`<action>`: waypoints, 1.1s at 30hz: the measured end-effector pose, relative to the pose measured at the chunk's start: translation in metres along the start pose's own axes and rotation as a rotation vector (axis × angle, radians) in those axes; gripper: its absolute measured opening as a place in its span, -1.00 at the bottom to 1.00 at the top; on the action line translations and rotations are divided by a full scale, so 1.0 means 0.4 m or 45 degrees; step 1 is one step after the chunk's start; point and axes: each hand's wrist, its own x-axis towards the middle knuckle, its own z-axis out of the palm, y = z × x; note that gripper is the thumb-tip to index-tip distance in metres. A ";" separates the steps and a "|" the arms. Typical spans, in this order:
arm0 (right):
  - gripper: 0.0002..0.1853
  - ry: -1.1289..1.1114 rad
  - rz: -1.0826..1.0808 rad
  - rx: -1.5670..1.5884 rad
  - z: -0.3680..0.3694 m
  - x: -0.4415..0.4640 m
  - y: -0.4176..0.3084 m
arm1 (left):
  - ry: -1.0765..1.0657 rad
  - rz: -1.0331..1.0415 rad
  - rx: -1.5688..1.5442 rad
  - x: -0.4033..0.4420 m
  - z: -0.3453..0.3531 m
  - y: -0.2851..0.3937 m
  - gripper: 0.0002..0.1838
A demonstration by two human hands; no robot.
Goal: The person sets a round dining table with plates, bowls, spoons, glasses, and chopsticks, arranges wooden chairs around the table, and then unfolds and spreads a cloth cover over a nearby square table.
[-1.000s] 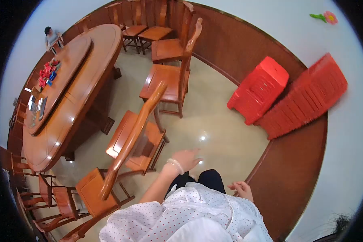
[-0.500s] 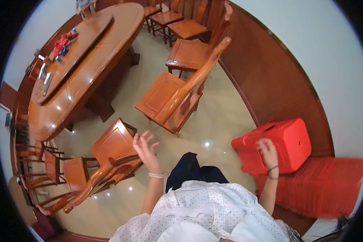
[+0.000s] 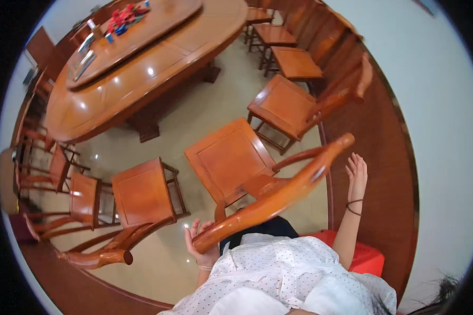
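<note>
A brown wooden chair (image 3: 231,160) stands right in front of me, its curved top rail (image 3: 278,197) slanting across my waist. My left hand (image 3: 201,245) is at the rail's left end, fingers spread and partly behind it; whether it touches the wood I cannot tell. Beyond the rail's right end, my right hand (image 3: 357,169) is raised with fingers stretched out, holding nothing. A dark band circles the right wrist and a pale bracelet the left.
A second chair (image 3: 144,191) is on my left, another (image 3: 284,105) ahead to the right. The large round table (image 3: 142,100) carries a turntable with red flowers (image 3: 125,18). Red plastic stools (image 3: 368,260) sit behind my right arm, beside the wood-panelled wall (image 3: 373,220).
I have moved forward to the chair, whose rail is now between my hands. The red stools have slipped back behind my right arm. Both hands remain without a visible grip.
</note>
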 end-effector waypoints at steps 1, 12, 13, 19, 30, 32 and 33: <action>-0.55 -0.048 0.009 0.005 0.023 0.028 0.022 | 0.034 -0.054 -0.054 -0.002 0.000 0.005 -0.54; -0.65 -0.243 0.271 1.157 0.161 0.179 0.069 | -0.115 0.331 -0.446 0.012 0.022 -0.001 -0.53; -0.66 -0.306 0.313 1.179 0.160 0.182 0.063 | -0.169 0.293 -0.423 0.016 0.016 0.004 -0.57; -0.70 -0.048 0.416 1.056 0.241 0.183 0.055 | -0.113 0.255 -0.475 0.069 0.036 0.072 -0.60; -0.73 -0.194 0.395 1.164 0.578 0.349 0.080 | -0.279 0.424 -0.600 0.389 0.117 0.198 -0.58; -0.73 -0.210 0.371 1.171 0.698 0.400 0.069 | -0.295 0.434 -0.569 0.502 0.156 0.234 -0.58; -0.73 -0.213 0.354 1.130 0.746 0.443 0.095 | -0.176 0.443 -0.565 0.560 0.180 0.252 -0.58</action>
